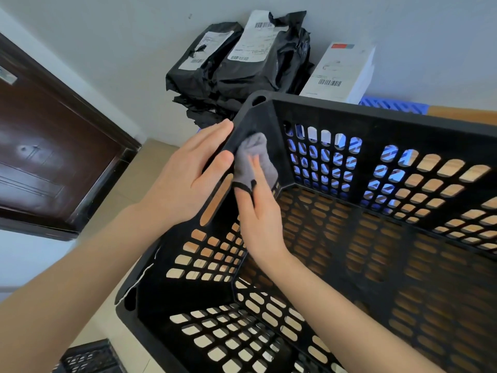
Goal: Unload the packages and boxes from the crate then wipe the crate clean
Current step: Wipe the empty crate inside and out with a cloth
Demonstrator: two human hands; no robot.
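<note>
A black perforated plastic crate fills the middle and right of the view, with nothing inside it. My left hand grips its left rim near the far corner, fingers on the outside and thumb over the edge. My right hand is inside the crate and presses a grey cloth against the inner face of that corner with straight fingers. Black plastic mailer packages with white labels are stacked behind the crate against the wall. Beside them, to the right, leans a white box.
A dark brown door stands at the left. A blue plastic crate shows behind the black one, under the white box. Another black perforated crate peeks in at the bottom left. The floor is beige tile.
</note>
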